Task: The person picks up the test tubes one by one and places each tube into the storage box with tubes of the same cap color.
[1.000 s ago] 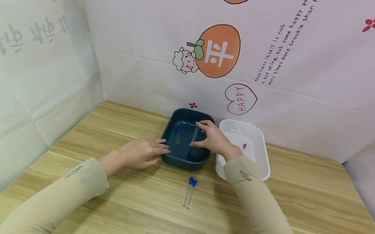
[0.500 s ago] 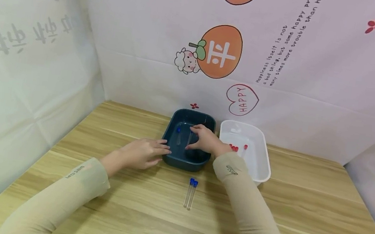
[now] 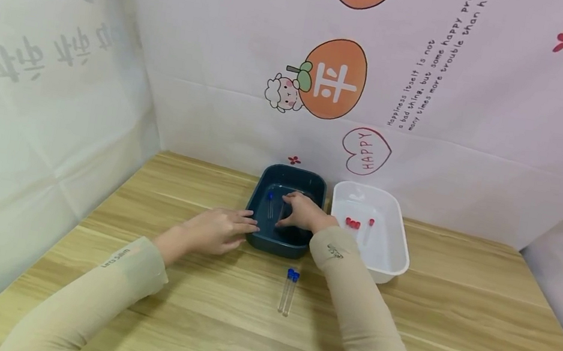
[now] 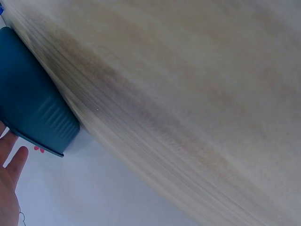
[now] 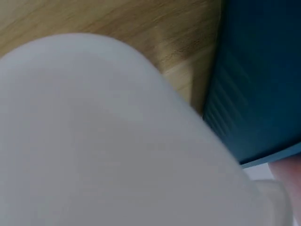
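Inside the dark blue plastic bin (image 3: 278, 249), my right hand (image 3: 304, 214) pinches a clear test tube (image 3: 282, 211) lengthwise between thumb and fingers, low over the bin floor. A blue-capped test tube (image 3: 271, 205) lies to its left in the same bin. My left hand (image 3: 218, 230) rests its extended fingers at the bin's left rim; the left wrist view shows those fingers (image 4: 18, 162) beside the bin wall (image 4: 35, 89). Two more blue-capped test tubes (image 3: 288, 293) lie side by side on the table in front of the bin.
Right of the blue bin stands a white bin (image 3: 391, 272), which fills much of the right wrist view. Several red-capped test tubes (image 3: 353, 224) lie in it. Behind both bins rises a printed cloth (image 3: 245, 127), with another cloth (image 3: 49, 122) along the left side.
My right hand has moved left and lower inside the blue bin with the test tube. More of the red caps in the white bin now show. My left hand has stayed at the rim.
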### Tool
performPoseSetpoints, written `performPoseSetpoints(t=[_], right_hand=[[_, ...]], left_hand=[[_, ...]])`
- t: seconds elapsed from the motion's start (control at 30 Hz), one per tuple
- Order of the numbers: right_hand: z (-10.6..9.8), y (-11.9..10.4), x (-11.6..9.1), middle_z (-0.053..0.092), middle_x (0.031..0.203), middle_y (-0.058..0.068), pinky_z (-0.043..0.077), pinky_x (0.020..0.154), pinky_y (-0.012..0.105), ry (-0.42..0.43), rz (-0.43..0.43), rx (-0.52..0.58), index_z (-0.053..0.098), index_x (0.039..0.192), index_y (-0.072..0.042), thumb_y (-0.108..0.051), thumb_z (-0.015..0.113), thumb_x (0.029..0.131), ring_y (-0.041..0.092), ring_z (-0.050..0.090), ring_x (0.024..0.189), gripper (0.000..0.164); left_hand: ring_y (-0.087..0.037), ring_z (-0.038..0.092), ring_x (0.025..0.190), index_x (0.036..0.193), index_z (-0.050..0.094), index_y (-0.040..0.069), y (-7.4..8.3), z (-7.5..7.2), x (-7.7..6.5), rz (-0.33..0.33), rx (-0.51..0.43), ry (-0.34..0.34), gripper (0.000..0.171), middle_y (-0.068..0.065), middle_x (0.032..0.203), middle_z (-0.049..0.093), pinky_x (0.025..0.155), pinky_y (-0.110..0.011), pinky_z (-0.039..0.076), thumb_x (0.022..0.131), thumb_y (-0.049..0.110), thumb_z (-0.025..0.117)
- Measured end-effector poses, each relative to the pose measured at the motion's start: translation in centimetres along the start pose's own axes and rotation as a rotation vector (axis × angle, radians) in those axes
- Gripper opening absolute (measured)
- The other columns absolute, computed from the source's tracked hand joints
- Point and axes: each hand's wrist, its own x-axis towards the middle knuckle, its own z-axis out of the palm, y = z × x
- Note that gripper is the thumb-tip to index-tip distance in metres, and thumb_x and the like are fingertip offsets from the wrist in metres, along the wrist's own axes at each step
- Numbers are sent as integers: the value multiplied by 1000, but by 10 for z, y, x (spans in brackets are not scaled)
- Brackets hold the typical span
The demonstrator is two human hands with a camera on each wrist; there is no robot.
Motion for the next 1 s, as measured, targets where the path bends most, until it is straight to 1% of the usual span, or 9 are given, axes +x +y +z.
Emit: performPoseSetpoints(t=[0.23,0.43,0.63,0.8,1.0], right_hand=[[3,-2,6,37,160,22,32,120,43,-18,-3,-17,40,154,6,-29,79,92,36,35,147,81],[4,0,11,36,161,20,30,121,45,-21,36,6,39,155,4,-27,79,92,35,34,148,80],[6,1,15,34,162,20,28,122,45,-26,59,4,38,156,3,-27,78,93,35,32,149,80],[9,-1,17,33,163,19,27,122,45,-32,58,2,37,156,1,-28,76,95,34,32,150,79],[11,-1,19,32,163,19,26,122,48,-48,56,-8,38,157,0,-31,75,95,36,29,150,79]], left_hand=[[-32,59,130,131,69,2,0,0,-1,-11,-9,-20,37,-14,132,67,101,-44,53,96,15,71],[-32,59,130,131,68,2,1,-2,0,-12,-20,-25,38,-14,132,67,102,-44,53,96,14,70],[-32,58,131,131,68,2,1,-1,1,-20,-20,-32,37,-13,133,67,103,-44,52,97,14,70],[-32,59,130,131,68,2,0,-1,1,-18,-20,-28,37,-14,132,67,102,-44,53,96,14,71],[-32,57,131,133,67,2,0,-2,0,-32,-15,-54,38,-13,134,66,104,-44,51,97,16,69]])
